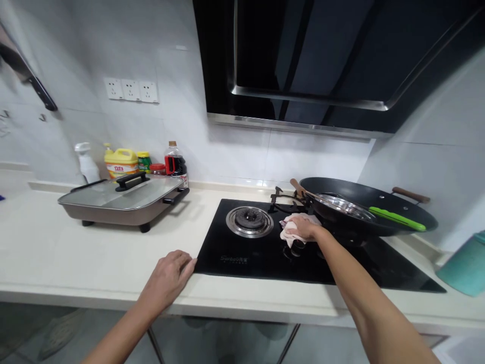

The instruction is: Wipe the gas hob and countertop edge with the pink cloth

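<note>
My right hand point(302, 228) presses a pale pink cloth point(288, 235) onto the black glass gas stove point(261, 260), fingers closed on it, just behind a control knob point(298, 247). To its left is the bare left burner point(249, 222) with its steel ring. A burner grate point(282, 203) lies at the back, beside the wok. My left hand point(172, 273) rests on the white countertop at the stove's left front corner, thumb apart from the fingers and nothing held.
A large black wok point(409, 217) sits on the right burner, holding a steel bowl point(345, 205) and a green-handled utensil point(397, 218). A lidded electric pan point(125, 215) stands left, bottles behind it. The range hood point(303, 119) hangs overhead; a teal container point(464, 265) stands far right.
</note>
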`<state>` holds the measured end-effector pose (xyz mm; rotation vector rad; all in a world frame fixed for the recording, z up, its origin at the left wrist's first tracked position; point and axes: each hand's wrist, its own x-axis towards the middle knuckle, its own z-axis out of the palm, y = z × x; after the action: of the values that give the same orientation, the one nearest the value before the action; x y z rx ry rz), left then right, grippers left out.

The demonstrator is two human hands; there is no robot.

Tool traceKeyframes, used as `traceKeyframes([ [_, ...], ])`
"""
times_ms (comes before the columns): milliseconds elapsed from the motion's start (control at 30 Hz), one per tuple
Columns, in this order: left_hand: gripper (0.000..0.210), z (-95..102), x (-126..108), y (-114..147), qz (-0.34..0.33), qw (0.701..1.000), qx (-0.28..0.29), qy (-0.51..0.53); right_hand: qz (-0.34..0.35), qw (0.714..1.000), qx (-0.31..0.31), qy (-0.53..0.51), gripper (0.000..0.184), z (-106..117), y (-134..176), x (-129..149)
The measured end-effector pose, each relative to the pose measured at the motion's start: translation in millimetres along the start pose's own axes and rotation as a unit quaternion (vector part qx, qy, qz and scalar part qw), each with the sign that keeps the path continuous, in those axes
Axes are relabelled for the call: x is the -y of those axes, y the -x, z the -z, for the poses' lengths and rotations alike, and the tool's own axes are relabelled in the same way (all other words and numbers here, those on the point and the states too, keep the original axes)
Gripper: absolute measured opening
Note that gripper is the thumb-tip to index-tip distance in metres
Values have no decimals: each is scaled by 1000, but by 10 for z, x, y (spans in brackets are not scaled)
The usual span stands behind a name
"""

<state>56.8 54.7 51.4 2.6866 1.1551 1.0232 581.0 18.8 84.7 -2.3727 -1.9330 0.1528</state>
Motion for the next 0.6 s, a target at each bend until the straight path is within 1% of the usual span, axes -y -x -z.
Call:
traceKeyframes([
  [100, 44, 2, -2, -8, -5, 1000, -1, 0, 21, 999, 36, -7, 77, 23, 172, -112],
  [167, 45, 3, -5, -14, -4, 1000, -2, -2, 22, 998, 52, -6, 74, 19, 306, -173],
  [300, 46, 6, -14, -19, -2, 1000, 3, -9, -23, 997, 68, 12, 75, -30, 538, -171],
  [367, 47, 10, -18, -17, -1, 1000, 6, -10, -27, 996, 81, 18, 78, -41, 630, -125],
  [433, 46, 13, -20, -13, 3, 1000, 9, -10, -8, 995, 97, 19, 83, -23, 713, -83],
  [533, 45, 9, -16, -6, 6, 1000, 12, -10, 23, 992, 125, 19, 97, 51, 797, -64],
  [600, 44, 2, -9, -4, 5, 1000, 14, -9, 38, 989, 143, 18, 106, 115, 796, -71],
])
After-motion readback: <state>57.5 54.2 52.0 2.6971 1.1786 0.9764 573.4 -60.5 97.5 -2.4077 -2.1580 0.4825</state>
